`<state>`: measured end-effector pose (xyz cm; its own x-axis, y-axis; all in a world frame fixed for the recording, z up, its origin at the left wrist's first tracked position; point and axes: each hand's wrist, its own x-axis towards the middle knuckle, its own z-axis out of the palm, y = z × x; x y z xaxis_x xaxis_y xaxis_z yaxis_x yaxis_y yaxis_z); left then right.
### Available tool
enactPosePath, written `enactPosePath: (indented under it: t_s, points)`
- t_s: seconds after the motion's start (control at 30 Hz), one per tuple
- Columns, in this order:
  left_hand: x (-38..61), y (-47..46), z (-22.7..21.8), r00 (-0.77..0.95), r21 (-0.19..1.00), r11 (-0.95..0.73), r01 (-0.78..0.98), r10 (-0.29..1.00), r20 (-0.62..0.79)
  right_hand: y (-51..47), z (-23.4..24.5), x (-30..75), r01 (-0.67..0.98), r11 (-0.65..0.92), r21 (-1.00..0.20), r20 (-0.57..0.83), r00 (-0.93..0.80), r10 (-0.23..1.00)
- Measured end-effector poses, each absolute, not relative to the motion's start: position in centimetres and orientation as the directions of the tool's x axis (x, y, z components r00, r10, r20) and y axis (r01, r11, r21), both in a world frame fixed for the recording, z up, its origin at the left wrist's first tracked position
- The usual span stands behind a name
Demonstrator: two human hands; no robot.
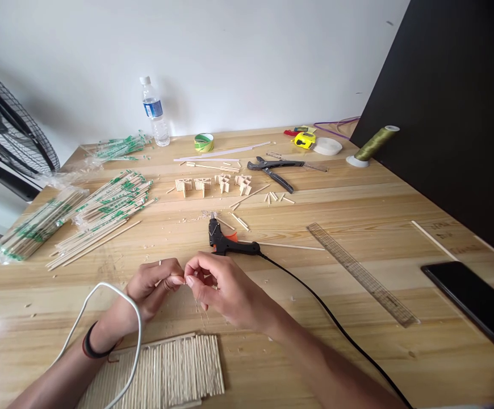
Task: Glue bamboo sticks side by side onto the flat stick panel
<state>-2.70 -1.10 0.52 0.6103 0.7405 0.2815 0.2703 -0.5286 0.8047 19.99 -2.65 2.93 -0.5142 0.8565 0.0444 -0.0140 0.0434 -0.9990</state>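
Note:
My left hand [155, 287] and my right hand [227, 292] meet fingertip to fingertip above the table. Both are closed in a pinch; whatever sits between the fingertips is too small and hidden to name. Thin glue-like strands hang below my right fingers. Just beyond them a black hot glue gun [241, 246] with an orange trigger lies on its side. Under my left forearm is a flat panel of wooden sticks [179, 369] laid side by side. Several small stick-built pieces [203, 185] stand in a row farther back.
Wrapped stick bundles [38, 227] and loose sticks [111, 207] lie left. A white cable [138, 324] loops over my left forearm. Cutting pliers [275, 167], a clear ruler [361, 275], a phone [472, 304], a tape measure [304, 140], thread spool [375, 145] and water bottle [154, 116] surround the workspace.

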Motion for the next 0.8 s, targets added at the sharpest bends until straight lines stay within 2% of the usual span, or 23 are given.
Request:
enactPosePath:
  t_s: [0.2,0.37,0.5,0.6,0.8]
  points:
    - [-2.3,-1.0,1.3,0.599,0.775,-0.569,0.273,0.731,0.326,-2.4,2.4,20.0,-0.065,-0.05,-0.997,-0.004,-0.573,0.82]
    - [-2.4,-0.4,1.3,0.557,0.751,-0.588,0.301,0.748,0.362,-2.3,2.3,20.3,-0.181,-0.117,-0.977,0.019,-0.612,0.791]
    - [-2.6,-0.2,1.1,0.537,0.749,-0.586,0.309,0.758,0.37,-2.2,2.7,20.5,-0.26,-0.139,-0.956,0.027,-0.547,0.837]
    - [-2.6,-0.4,1.0,0.557,0.755,-0.592,0.281,0.741,0.374,-2.0,2.9,20.4,-0.235,-0.103,-0.966,0.016,-0.456,0.89]
    - [-2.8,-1.0,0.6,0.575,0.773,-0.568,0.283,0.745,0.337,-2.2,2.9,19.8,-0.158,-0.041,-0.987,0.028,-0.412,0.911]
